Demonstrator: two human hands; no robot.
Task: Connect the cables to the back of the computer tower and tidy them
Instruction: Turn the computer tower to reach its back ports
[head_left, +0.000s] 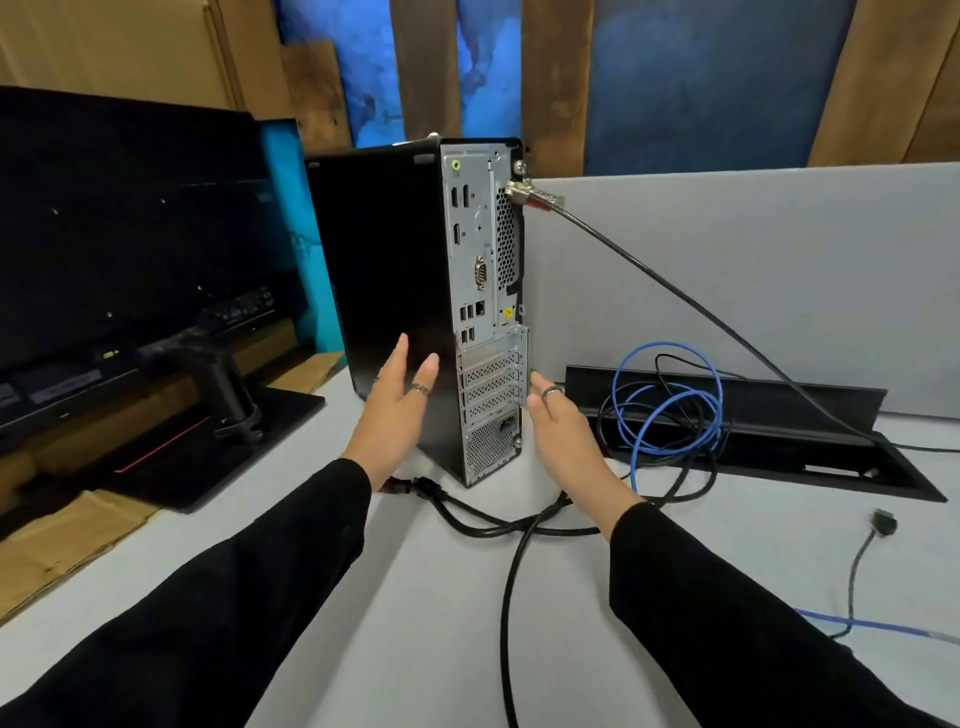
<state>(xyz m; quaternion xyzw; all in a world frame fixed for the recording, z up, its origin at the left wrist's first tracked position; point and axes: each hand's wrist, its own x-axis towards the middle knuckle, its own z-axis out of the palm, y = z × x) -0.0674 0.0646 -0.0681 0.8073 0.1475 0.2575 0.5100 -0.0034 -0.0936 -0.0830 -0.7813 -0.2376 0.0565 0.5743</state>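
A black computer tower (384, 260) stands upright on the white desk (426, 597), its silver rear panel (480, 291) with ports facing me. My left hand (395, 415) is open, flat beside the tower's black side panel. My right hand (561, 431) is open at the tower's lower right rear edge, fingertips touching or nearly touching it. A thick black cable (514, 530) lies on the desk below the tower, its plug (410, 486) near my left wrist. A blue network cable (670, 400) lies coiled to the right. A security lock cable (675, 291) hangs from the tower's upper right.
A black monitor (130, 249) on its stand sits at the left over flattened cardboard (62, 551). A grey partition (753, 270) runs behind the desk. An open black cable tray (753, 415) lies at the right. A thin grey cable with a plug (883, 522) rests at far right.
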